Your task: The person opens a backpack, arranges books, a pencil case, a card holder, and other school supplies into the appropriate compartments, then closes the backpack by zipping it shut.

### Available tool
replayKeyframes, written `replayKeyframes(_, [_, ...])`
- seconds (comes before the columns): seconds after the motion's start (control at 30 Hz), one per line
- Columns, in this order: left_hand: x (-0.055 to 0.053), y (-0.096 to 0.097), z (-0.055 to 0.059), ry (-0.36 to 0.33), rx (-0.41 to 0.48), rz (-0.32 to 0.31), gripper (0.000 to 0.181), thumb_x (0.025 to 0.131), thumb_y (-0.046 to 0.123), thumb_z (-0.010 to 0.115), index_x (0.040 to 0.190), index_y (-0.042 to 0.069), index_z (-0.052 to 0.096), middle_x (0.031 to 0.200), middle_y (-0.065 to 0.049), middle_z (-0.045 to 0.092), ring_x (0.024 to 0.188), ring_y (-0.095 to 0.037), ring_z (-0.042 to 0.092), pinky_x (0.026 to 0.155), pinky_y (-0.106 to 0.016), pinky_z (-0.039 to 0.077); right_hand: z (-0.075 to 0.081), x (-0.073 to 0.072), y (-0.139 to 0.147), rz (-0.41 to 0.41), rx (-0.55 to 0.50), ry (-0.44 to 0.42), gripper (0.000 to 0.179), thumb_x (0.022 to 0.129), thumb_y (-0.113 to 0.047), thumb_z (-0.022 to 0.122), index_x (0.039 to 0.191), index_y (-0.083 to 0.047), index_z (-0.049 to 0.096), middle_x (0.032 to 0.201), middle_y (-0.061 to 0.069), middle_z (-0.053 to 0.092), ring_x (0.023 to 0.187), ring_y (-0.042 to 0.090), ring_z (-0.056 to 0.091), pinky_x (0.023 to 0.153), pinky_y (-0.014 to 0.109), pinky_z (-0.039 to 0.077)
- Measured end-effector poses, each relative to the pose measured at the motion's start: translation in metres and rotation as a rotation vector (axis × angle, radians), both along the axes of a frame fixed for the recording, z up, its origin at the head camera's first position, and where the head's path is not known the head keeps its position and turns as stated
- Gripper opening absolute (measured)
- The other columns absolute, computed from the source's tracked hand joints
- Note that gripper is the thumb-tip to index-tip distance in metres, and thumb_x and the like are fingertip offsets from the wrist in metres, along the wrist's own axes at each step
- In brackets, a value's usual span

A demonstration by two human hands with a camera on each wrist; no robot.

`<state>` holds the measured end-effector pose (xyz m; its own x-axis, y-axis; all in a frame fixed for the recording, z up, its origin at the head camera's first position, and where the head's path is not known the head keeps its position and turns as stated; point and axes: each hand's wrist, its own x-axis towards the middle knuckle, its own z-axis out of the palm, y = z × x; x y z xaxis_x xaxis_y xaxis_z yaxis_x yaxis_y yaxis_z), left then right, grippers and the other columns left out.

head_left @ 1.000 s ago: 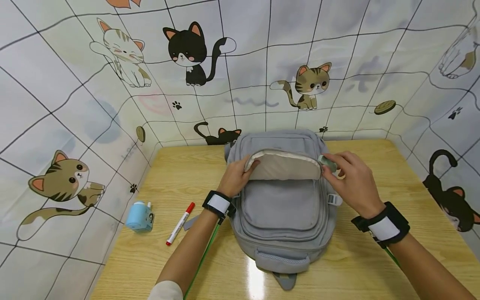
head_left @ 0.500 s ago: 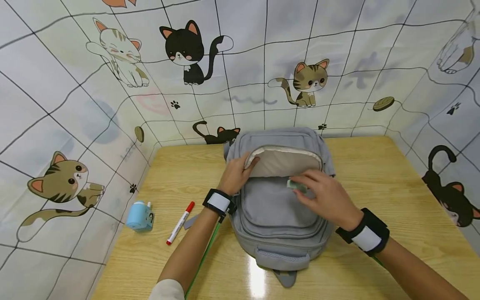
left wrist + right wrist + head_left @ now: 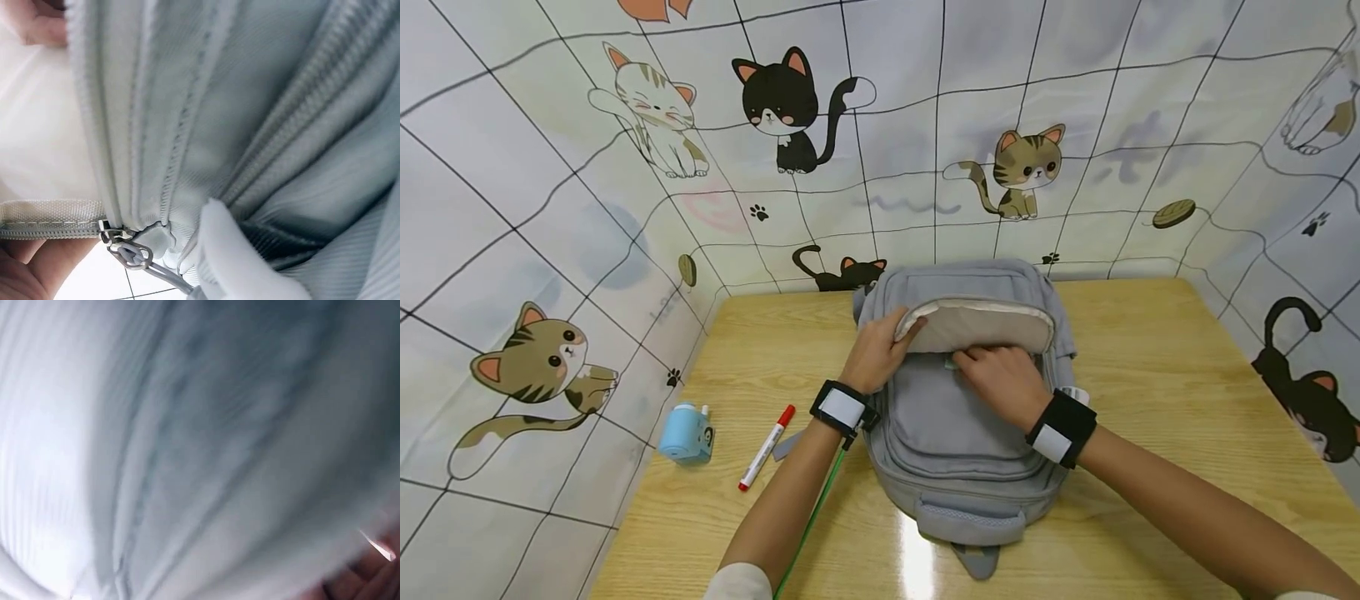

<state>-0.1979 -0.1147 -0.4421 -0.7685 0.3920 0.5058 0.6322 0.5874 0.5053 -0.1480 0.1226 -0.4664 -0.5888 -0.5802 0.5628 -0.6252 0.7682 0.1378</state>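
A grey backpack [image 3: 962, 408] lies on the table with its front pocket unzipped. My left hand [image 3: 876, 350] pinches the left edge of the pocket's raised flap [image 3: 977, 325], whose beige lining shows. In the left wrist view, the fingers [image 3: 53, 265] sit behind the zipper edge, near a metal zipper pull [image 3: 125, 247]. My right hand [image 3: 1003, 383] is at the pocket mouth with its fingertips partly hidden by the flap. It holds a small pale green object [image 3: 951, 363], mostly covered by the fingers; its kind cannot be told. The right wrist view is mostly blurred grey fabric [image 3: 187, 456].
Left of the backpack, a light blue pencil sharpener [image 3: 687, 433] stands on the wooden table [image 3: 1142, 358]. A red-capped marker [image 3: 767, 448] lies beside it. A flat grey piece [image 3: 786, 444] is partly behind my left forearm. Cat-print cloth walls [image 3: 902, 150] enclose the table.
My right hand has moved left from the backpack's right side to the pocket mouth, carrying the pale green object partly under the flap. The left hand keeps its hold on the flap edge.
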Motion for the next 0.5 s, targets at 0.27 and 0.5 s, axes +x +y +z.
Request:
replayKeyframes(0.27, [0.0, -0.002, 0.003, 0.004, -0.002, -0.014, 0.019, 0.109, 0.03, 0.062, 0.105, 0.012, 0.066, 0.074, -0.002, 0.059, 0.065, -0.014, 0.058, 0.062, -0.028, 0.045, -0.004, 0.002, 0.002, -0.009, 0.127, 0.037, 0.005, 0.092, -0.011, 0.076, 0.096, -0.008, 0.075, 0.099, 0.009, 0.073, 0.078, 0.026, 0.068, 0.058, 0.041, 0.056])
replayKeyframes(0.5, [0.001, -0.002, 0.002, 0.013, -0.008, -0.028, 0.019, 0.109, 0.03, 0.063, 0.106, 0.011, 0.067, 0.078, -0.004, 0.065, 0.068, -0.016, 0.061, 0.063, -0.031, 0.048, 0.003, 0.028, 0.005, 0.056, 0.114, -0.097, 0.028, 0.094, -0.02, 0.083, 0.114, -0.002, 0.074, 0.119, 0.016, 0.069, 0.108, 0.033, 0.068, 0.086, 0.043, 0.061])
